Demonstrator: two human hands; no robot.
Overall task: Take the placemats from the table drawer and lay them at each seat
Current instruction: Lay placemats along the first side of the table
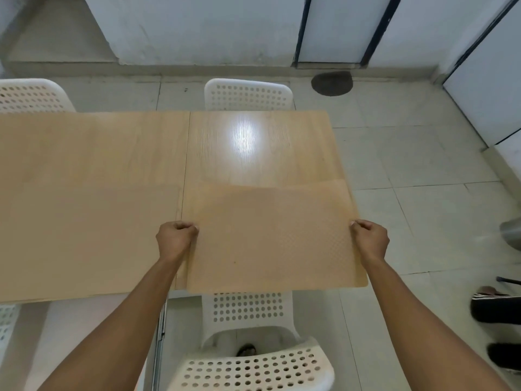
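Fingers (187,227) of the left hand (174,239) and right hand (370,239) pinch the placemat's (270,235) side edges; its near edge overhangs the bench (98,165), bare wood beyond.

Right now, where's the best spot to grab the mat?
Probably the two short side edges, one from each side, as the left hand and right hand pinch the mat now. It is wide, thin and flat, so holding both ends should keep it from sagging.
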